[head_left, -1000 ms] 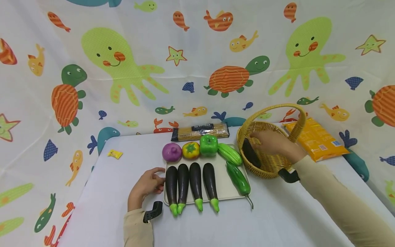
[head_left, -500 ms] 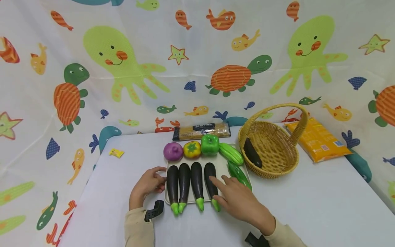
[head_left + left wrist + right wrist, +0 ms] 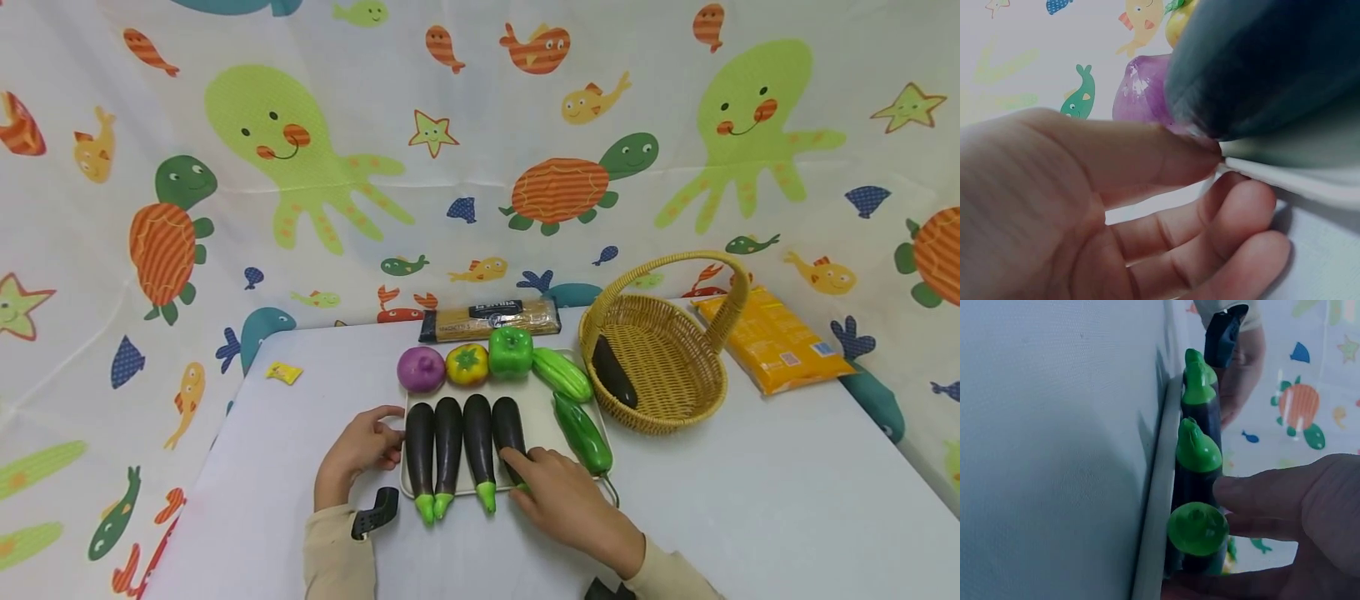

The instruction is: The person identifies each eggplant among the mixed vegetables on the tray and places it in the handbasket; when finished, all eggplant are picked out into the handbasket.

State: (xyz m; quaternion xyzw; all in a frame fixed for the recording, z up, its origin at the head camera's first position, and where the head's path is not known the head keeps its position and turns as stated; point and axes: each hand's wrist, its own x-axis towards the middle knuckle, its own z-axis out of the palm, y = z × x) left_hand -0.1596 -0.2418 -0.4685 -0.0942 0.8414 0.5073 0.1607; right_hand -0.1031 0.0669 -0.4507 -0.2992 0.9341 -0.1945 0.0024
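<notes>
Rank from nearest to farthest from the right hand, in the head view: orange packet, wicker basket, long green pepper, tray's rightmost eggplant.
1. Rightmost eggplant on tray: touched by right hand.
2. Long green pepper: tray's right side.
3. Wicker basket: farther ahead, right of tray.
4. Orange packet: far right, beyond the basket.

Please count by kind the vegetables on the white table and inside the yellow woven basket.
Long dark-purple eggplants: 5 (4 on the beige rectangular tray, 1 in the basket)
Round purple onion: 1
Round yellow vegetable with green top: 1
Blocky green bell pepper: 1
Light-green ridged elongated vegetable: 1
Long green chili pepper: 1
Total: 10
</notes>
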